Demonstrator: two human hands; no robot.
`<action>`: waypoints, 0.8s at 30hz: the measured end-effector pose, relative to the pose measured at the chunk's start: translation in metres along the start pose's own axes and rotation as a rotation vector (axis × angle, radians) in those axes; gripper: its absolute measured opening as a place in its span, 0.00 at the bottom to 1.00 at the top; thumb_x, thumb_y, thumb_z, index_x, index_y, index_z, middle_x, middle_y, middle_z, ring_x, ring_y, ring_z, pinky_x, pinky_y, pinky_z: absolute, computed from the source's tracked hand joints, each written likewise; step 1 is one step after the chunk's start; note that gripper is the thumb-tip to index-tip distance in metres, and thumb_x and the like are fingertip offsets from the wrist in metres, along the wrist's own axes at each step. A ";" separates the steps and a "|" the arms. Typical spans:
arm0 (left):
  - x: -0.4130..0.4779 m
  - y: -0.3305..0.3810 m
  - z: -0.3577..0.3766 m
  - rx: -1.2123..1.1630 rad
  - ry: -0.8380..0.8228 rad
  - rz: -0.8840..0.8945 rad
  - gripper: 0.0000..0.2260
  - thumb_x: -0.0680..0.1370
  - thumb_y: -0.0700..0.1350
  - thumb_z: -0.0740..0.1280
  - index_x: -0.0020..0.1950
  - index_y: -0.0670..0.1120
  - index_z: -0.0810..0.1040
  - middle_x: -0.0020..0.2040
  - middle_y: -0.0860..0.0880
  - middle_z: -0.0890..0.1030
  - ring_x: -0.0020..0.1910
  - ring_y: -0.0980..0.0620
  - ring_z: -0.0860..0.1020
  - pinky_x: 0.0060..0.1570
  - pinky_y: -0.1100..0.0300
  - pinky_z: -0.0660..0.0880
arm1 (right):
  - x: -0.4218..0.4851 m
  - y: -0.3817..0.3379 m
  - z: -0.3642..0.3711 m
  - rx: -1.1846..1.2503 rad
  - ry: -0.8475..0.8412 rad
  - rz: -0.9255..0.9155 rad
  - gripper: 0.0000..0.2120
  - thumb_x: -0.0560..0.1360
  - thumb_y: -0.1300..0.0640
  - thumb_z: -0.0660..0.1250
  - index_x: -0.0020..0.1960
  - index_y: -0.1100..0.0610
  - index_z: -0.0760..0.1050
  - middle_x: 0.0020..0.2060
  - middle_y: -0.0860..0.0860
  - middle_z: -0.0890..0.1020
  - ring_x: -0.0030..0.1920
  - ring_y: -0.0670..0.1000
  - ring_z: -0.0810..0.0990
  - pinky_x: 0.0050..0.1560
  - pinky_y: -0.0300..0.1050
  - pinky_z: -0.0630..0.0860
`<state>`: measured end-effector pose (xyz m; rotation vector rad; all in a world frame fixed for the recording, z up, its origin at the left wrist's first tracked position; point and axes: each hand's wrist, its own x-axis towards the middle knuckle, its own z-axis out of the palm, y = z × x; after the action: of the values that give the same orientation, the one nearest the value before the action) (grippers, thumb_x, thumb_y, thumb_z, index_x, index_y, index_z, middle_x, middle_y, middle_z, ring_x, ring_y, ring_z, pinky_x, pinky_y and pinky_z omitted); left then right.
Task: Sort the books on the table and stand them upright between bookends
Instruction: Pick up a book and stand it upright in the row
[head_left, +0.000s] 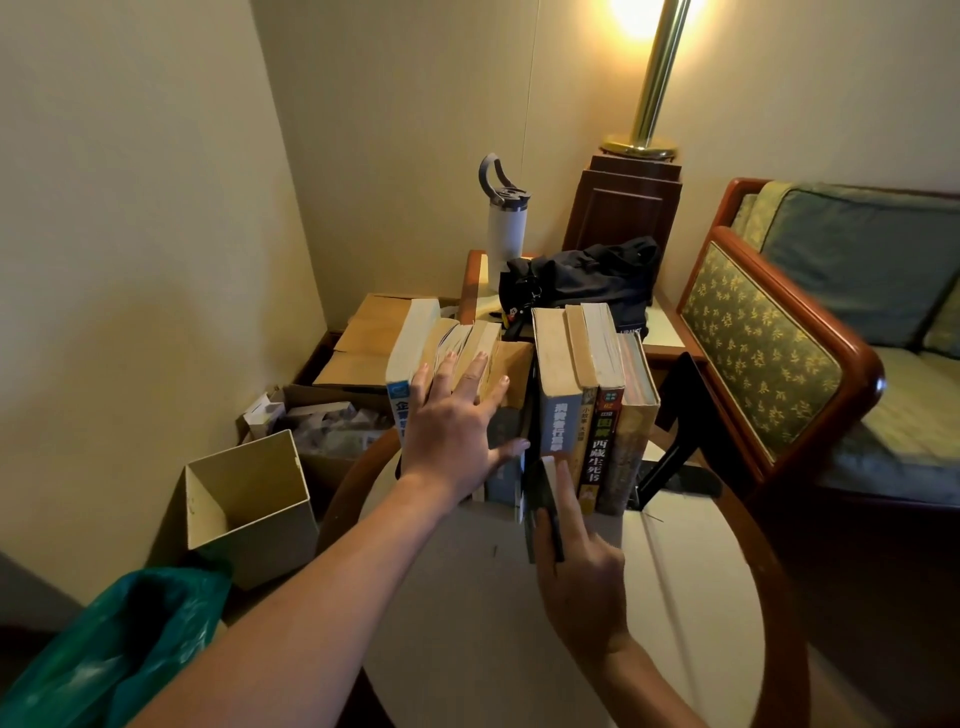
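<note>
Round table (467, 597): our spread left hand (457, 415) props leaning books (457, 338), keeping a gap for the dark book (540, 499) our right hand (576, 577) grips.

Books (587, 415) stand on table (467, 597), bookend (670, 441) right.

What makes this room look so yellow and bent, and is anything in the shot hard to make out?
Head view: the lamp blows out to white glare at the top and tints the walls yellow; the wide lens bows their edges; the green bag at lower left is blurred; the dark slab pinched by the right hand is lost in shadow.
</note>
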<state>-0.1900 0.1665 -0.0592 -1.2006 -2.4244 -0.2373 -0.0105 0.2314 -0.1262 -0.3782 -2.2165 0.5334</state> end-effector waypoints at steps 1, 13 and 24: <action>0.000 0.000 0.000 0.002 -0.001 -0.001 0.34 0.74 0.73 0.59 0.74 0.54 0.71 0.78 0.46 0.64 0.77 0.39 0.60 0.73 0.37 0.56 | 0.000 -0.001 0.002 0.007 -0.006 -0.003 0.25 0.81 0.55 0.61 0.74 0.66 0.66 0.39 0.53 0.86 0.31 0.45 0.82 0.35 0.36 0.80; 0.001 -0.002 0.004 -0.009 0.004 -0.006 0.32 0.74 0.72 0.61 0.73 0.55 0.72 0.78 0.47 0.64 0.77 0.40 0.61 0.74 0.38 0.56 | -0.015 0.008 0.013 0.034 -0.086 -0.031 0.26 0.79 0.59 0.67 0.75 0.60 0.67 0.48 0.53 0.86 0.38 0.43 0.83 0.43 0.25 0.74; 0.001 -0.004 0.004 -0.002 0.005 -0.007 0.32 0.74 0.71 0.61 0.73 0.55 0.72 0.78 0.47 0.65 0.77 0.39 0.62 0.73 0.37 0.57 | -0.010 0.011 -0.002 0.079 -0.048 0.015 0.23 0.83 0.53 0.60 0.75 0.62 0.67 0.41 0.52 0.85 0.32 0.43 0.81 0.34 0.34 0.80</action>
<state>-0.1944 0.1659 -0.0621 -1.1911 -2.4255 -0.2443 -0.0017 0.2368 -0.1370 -0.3439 -2.2329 0.6422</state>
